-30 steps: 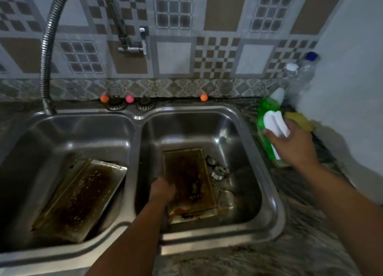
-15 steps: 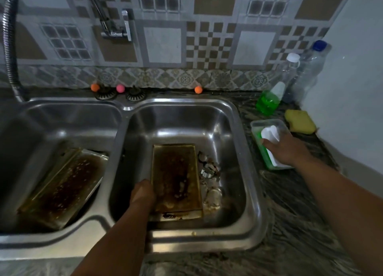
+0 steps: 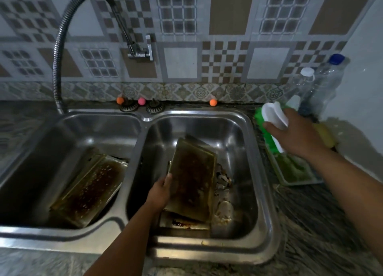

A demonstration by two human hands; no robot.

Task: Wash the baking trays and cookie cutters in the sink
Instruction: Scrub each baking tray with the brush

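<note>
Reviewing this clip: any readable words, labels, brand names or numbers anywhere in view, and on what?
None can be read.
Clear bottles in the right corner: no legible label.
White-handled green brush in the right hand: no marking shows.
Baking tray held by the left hand: only burnt residue.
Wall tiles: patterns only.

A dark stone counter (image 3: 315, 224) with wavy streaks holds a shiny steel sink (image 3: 267, 192) with two bowls. Behind the sink, by the tiled wall, sit two orange balls (image 3: 120, 100) and one pink ball (image 3: 141, 101). Two round metal drain covers (image 3: 129, 108) lie next to them. On the right side of the counter rests a clear tray (image 3: 298, 175) with green stuff in it. Two clear plastic bottles (image 3: 327, 82) stand in the far right corner. A yellow sponge (image 3: 326, 133) lies near them.
</note>
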